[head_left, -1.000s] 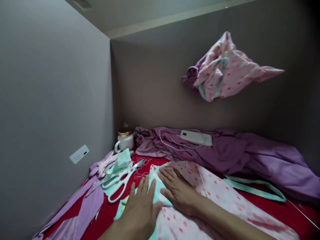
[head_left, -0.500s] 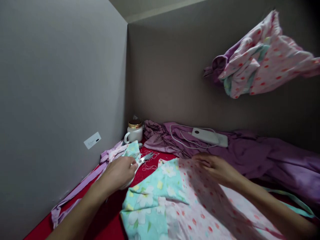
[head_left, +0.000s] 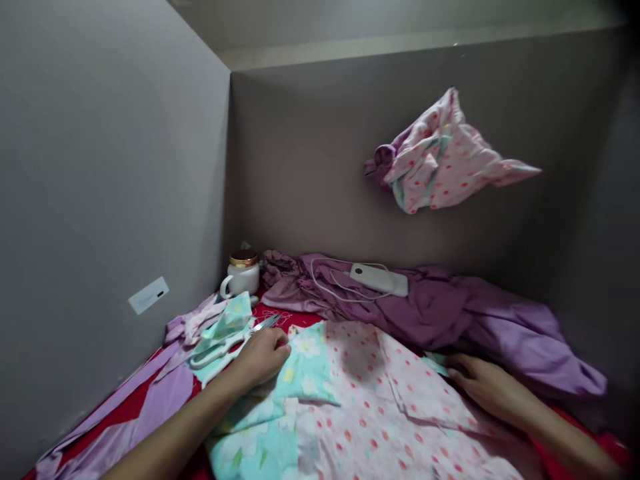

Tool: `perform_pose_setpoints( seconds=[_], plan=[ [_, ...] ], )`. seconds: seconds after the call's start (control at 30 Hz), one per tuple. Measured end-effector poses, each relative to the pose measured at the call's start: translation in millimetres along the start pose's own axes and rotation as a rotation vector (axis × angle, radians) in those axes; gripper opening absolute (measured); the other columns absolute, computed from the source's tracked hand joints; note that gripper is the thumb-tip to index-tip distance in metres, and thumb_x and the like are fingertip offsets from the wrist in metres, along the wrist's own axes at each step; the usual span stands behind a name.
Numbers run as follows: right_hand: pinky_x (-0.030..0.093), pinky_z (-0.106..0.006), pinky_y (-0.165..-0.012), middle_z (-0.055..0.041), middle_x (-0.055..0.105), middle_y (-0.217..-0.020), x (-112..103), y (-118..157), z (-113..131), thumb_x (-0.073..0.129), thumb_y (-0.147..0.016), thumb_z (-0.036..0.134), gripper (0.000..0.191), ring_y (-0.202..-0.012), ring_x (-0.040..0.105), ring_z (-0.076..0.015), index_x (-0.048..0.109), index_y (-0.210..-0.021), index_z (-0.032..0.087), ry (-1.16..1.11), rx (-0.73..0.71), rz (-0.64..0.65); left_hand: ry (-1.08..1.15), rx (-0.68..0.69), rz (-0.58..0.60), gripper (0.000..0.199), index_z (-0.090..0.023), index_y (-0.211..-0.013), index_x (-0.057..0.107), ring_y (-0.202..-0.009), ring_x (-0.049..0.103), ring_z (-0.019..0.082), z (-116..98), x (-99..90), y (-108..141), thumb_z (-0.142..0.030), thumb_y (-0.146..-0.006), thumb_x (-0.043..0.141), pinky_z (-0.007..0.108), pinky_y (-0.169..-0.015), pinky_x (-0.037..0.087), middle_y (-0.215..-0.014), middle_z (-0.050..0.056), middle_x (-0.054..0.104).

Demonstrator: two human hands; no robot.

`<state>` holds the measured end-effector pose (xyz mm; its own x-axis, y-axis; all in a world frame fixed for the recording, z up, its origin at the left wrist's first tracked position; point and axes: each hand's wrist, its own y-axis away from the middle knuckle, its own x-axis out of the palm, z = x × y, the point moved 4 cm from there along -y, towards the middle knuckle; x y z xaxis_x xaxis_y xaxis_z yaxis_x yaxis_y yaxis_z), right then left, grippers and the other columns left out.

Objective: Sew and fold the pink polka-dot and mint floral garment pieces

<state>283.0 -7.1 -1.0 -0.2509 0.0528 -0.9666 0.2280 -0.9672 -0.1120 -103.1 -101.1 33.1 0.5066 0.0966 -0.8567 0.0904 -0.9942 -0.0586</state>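
Note:
My left hand (head_left: 263, 358) is curled closed at the left edge of the aqua floral fabric (head_left: 273, 433); what is inside its fingers is hidden. White-handled scissors (head_left: 220, 352) lie beside it on cloth scraps, blades pointing away. Sewn or laid against the aqua part, a pink fabric with red dots (head_left: 370, 400) spreads across the middle. At its far right edge my right hand (head_left: 487, 387) pinches an aqua strip (head_left: 435, 362) between thumb and fingers.
A white lidded mug (head_left: 243, 275) stands in the corner beside loose threads (head_left: 275, 315). Along the back wall lies bunched purple cloth (head_left: 440, 310), with a white device (head_left: 379, 279) and cable on it. Dotted cloth (head_left: 450, 160) hangs above. Purple strips (head_left: 150, 400) lie left.
My left hand has come off the scissors and moved onto the aqua fabric's edge. My right hand has gone right from the pink fabric's far edge to the aqua strip. The view has shifted.

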Motion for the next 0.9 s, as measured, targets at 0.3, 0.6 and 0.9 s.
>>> perform_pose_setpoints(
  seconds=[0.3,0.6,0.9],
  plan=[
    [0.041,-0.031,-0.058,-0.0068,0.063,-0.069,-1.2,10.4,31.1,0.038,-0.078,0.052,0.036,-0.065,0.057,-0.0225,0.051,-0.067,0.02,-0.331,-0.018,0.065,0.055,-0.077,0.076,0.023,-0.016,-0.055,0.051,-0.047,0.039,0.008,-0.5,14.9,-30.6,-0.026,-0.072,0.061,0.022,-0.049,0.028,-0.049,-0.008,0.042],
    [0.04,-0.025,-0.053,-0.0035,0.062,-0.068,2.6,6.1,56.5,0.05,-0.074,0.041,0.027,-0.063,0.056,-0.0177,0.061,-0.074,0.017,-0.539,-0.102,0.029,0.076,0.039,-0.035,0.011,-0.017,-0.071,0.062,-0.068,0.054,0.015,-9.4,13.3,-21.4,-0.019,-0.063,0.055,0.024,-0.057,0.032,-0.068,-0.002,0.061],
    [0.043,-0.023,-0.051,-0.0011,0.057,-0.063,-11.9,32.3,57.2,0.041,-0.087,0.036,0.026,-0.055,0.052,-0.0142,0.055,-0.074,0.018,-0.453,-0.378,-0.257,0.055,0.296,-0.133,0.006,-0.019,-0.071,0.05,-0.073,0.052,0.017,-19.6,10.5,1.7,-0.019,-0.073,0.045,0.029,-0.067,0.035,-0.075,0.003,0.057]
  ],
)
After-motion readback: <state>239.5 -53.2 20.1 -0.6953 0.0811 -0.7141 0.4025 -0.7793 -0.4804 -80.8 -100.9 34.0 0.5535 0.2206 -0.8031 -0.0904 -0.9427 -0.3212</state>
